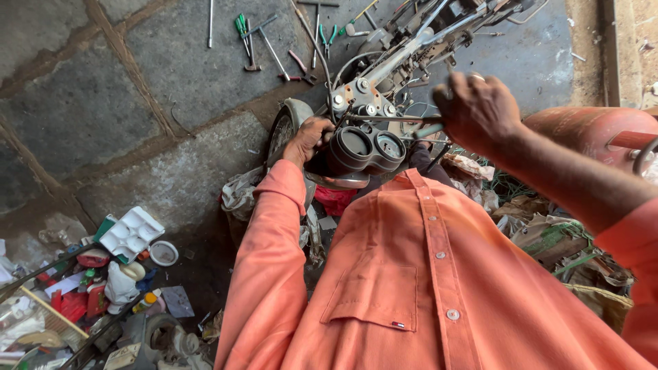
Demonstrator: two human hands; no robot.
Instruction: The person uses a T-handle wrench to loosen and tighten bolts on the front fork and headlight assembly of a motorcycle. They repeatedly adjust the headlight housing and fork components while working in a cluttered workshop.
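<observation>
Head view, looking down my orange shirt (439,288) at a stripped motorcycle front end. My left hand (310,139) reaches forward with its fingers curled around the left side of the twin-dial instrument cluster (367,149), just beside the front wheel (282,130). My right hand (478,109) is raised over the handlebar area, fingers clenched around a slim tool (430,129) whose teal-grey end shows just below the fist; its working tip is hidden, so I cannot tell what it engages. The instrument cluster sits between my two hands, directly in front of my chest, below the bare metal steering bracket (370,92) and the frame (425,34) that runs away from me. On the stone floor (171,68) beyond the wheel lie scattered hand tools (274,48), among them green-handled screwdrivers and pliers. To my right stands a reddish gas cylinder (589,127). At lower left, a heap of containers and scraps (103,281), including a white moulded tray.
</observation>
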